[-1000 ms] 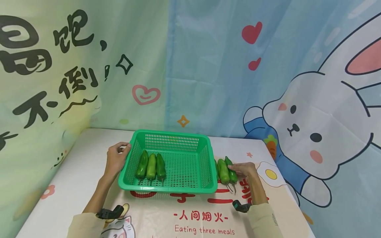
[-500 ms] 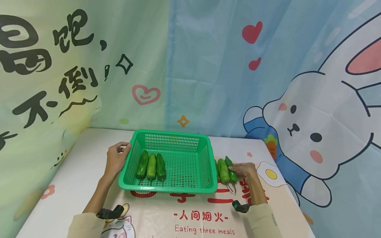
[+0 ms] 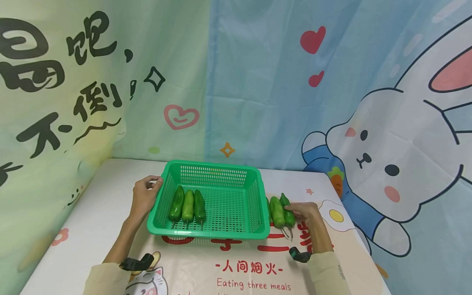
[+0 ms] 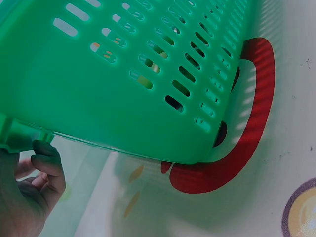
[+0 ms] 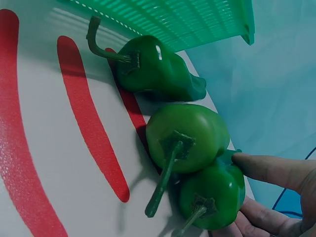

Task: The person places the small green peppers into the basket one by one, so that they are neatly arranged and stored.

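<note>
A green plastic basket (image 3: 208,234) stands on the table with three green peppers (image 3: 188,207) lying side by side in its left part. At its left rim my left hand (image 3: 145,196) grips the edge; in the left wrist view curled fingers touch a lip of the basket (image 4: 98,113). Three more green peppers lie outside, right of the basket. My right hand (image 3: 307,211) holds the rightmost pepper (image 5: 215,195), thumb on top and other fingers at its far side. Touching that one is a lighter pepper (image 5: 190,133); a darker pepper (image 5: 153,66) lies nearest the basket, partly hidden in the head view.
A printed mat (image 3: 254,256) with red characters covers part of the white table (image 3: 107,180). Behind the table hangs a cartoon curtain (image 3: 243,102) with a rabbit on the right. Both wrists carry small black cameras (image 3: 136,263).
The rightmost pepper has shifted very slightly to the right with my right hand. My left hand and the basket look the same.
</note>
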The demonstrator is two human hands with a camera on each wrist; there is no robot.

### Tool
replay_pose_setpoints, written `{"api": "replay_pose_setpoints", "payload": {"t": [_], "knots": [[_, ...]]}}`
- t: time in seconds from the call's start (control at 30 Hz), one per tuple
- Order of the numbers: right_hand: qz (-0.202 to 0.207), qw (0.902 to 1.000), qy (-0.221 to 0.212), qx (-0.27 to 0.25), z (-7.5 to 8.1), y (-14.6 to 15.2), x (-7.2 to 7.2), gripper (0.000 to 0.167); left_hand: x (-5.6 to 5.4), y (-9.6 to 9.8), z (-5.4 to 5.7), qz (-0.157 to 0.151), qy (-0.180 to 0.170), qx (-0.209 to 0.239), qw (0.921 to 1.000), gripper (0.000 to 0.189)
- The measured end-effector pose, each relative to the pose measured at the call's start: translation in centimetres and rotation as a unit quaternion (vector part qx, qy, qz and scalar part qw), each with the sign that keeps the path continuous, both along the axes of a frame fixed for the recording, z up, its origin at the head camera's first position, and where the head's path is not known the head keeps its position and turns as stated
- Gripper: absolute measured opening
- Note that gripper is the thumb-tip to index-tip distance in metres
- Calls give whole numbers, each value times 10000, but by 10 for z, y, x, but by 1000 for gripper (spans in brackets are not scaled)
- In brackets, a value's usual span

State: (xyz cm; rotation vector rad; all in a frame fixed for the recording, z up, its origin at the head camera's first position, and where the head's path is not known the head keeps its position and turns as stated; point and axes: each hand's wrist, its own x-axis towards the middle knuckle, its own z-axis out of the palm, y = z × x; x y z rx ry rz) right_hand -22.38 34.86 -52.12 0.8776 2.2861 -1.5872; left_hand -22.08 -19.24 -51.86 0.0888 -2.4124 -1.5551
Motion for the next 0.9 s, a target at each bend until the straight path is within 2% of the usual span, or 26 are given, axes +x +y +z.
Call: {"api": "replay_pose_setpoints", "payload": {"t": [0.13, 0.37, 0.57, 0.67, 0.83, 0.9], "knots": [[-116, 9987, -31, -503, 1, 5, 0, 57, -1, 0, 0, -25, 5, 11, 10000, 37], [-192, 9910, -68, -1320, 0, 14, 2, 46, 0, 1, 1, 2, 9, -29, 10000, 37], [-316, 9851, -146, -1686, 3, 17, 3, 52, 1, 1, 0, 29, 23, -27, 10000, 36], [-406, 9817, -164, -1856, 3, 18, 4, 44, 1, 0, 0, 35, 49, -45, 10000, 37], [-368, 9769, -144, -2100, 2, 20, 5, 16, 0, 0, 0, 30, 58, -28, 10000, 37], [-358, 9752, -129, -2179, 2, 20, 6, 11, -1, 0, -1, 34, 39, -25, 10000, 37]]}}
